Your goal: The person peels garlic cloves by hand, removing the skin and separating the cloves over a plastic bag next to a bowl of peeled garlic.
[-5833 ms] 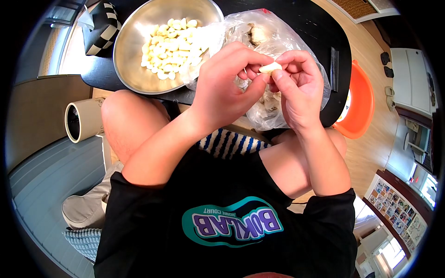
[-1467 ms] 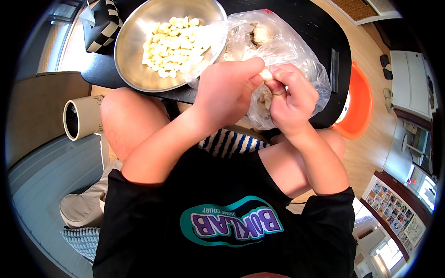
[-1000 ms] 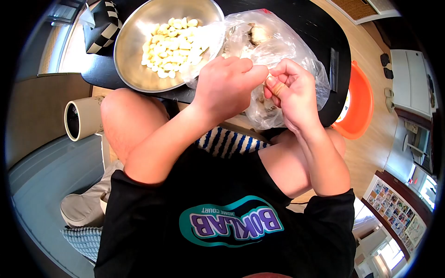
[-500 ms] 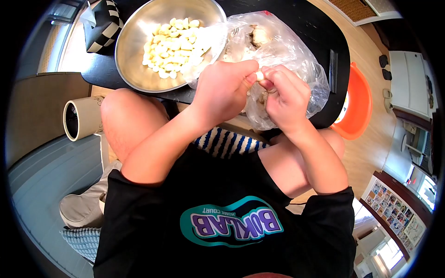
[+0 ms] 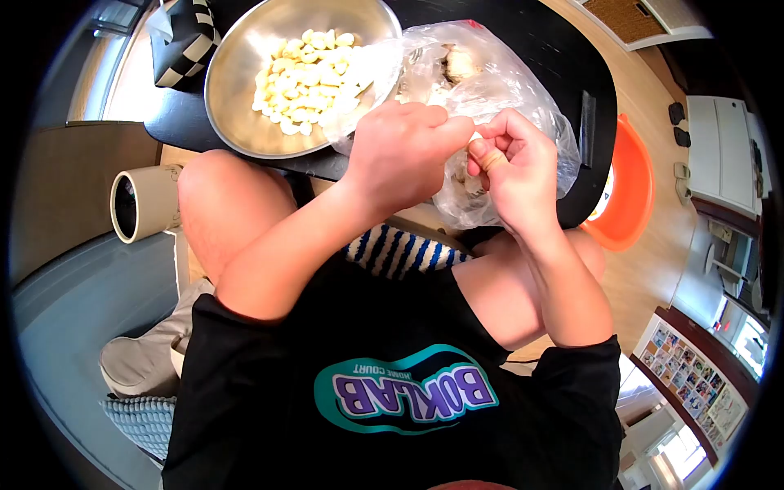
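Close together above the plastic bag [image 5: 523,90], both hands meet at a small white garlic clove [image 5: 475,137]. My left hand [image 5: 404,151] is closed, its thumb and forefinger reaching the clove's left side. The thumb and fingertips of my right hand [image 5: 518,163] pinch it from the right. Fingers cover most of the clove. Left of the bag, a steel bowl [image 5: 233,110] holds many peeled garlic cloves [image 5: 306,77]. Inside the bag, a garlic bulb [image 5: 461,64] with brownish skin shows.
Bowl and bag stand on a black table [image 5: 563,41]. A checkered tissue box [image 5: 188,45] is at the far left, and a dark flat strip [image 5: 586,126] lies at the right. An orange basin [image 5: 633,188] sits beyond the right edge. A beige cylindrical container [image 5: 151,202] is at left.
My right hand has turned, with its thumb now across the clove. The left hand has rolled slightly and shifted right. The clove is more hidden between the fingers.
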A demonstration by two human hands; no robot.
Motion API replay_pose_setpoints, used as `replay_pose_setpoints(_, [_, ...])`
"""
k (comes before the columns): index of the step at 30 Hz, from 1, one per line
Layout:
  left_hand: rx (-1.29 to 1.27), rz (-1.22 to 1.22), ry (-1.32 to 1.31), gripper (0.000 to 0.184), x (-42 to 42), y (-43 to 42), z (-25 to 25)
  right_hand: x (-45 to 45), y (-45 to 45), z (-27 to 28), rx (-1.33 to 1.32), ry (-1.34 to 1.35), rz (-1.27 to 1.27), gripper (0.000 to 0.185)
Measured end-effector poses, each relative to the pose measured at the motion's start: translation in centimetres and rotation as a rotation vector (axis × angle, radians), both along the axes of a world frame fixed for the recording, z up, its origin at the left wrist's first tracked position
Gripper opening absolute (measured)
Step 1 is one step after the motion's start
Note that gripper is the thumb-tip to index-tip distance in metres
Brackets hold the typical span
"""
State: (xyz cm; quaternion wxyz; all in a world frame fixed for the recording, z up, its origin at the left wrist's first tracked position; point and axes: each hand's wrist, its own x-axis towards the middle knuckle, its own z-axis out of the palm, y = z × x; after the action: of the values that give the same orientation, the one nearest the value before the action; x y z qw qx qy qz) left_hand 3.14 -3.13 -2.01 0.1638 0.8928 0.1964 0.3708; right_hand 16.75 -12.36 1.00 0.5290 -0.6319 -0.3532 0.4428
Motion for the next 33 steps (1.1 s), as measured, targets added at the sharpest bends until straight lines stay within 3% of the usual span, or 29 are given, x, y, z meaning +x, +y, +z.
replay_pose_setpoints(6, [0.154, -0.026, 0.045, 0.011, -0.1, 0.5, -0.1, 0.9, -0.2, 0.2, -0.089, 0.31, 0.001, 0.006])
replay_pose_setpoints(10, [0.22, 0.002, 0.042, 0.011, 0.2, 0.8, 0.7, 0.4, 0.0, 0.1, -0.031, 0.334, -0.048, 0.003])
replay_pose_setpoints(16, [-0.187, 0.014, -0.177, 0.007, 0.2, 0.6, 0.8, 0.0, 0.0, -0.1, 0.119, 0.203, -0.056, 0.007])
replay_pose_setpoints(18, [-0.487, -0.008, -0.249, 0.005, -0.3, 0.8, 1.0, 0.2, 0.0, -0.6, 0.19, 0.198, -0.066, 0.011])
replay_pose_setpoints(25, [-0.406, -0.091, -0.292, 0.009, -0.3, 1.4, 1.5, 0.6, 0.1, -0.9, 0.27, 0.21, -0.037, 0.014])
replay_pose_setpoints(27, [-0.32, -0.159, -0.141, 0.018, -0.5, 1.5, 1.9, 0.6, 0.1, -0.9, 0.289, 0.167, -0.031, 0.015])
replay_pose_setpoints(33, [-0.187, -0.143, -0.176, 0.035, -0.2, 1.9, 2.1, 0.5, 0.1, -0.7, 0.259, 0.07, -0.027, 0.018])
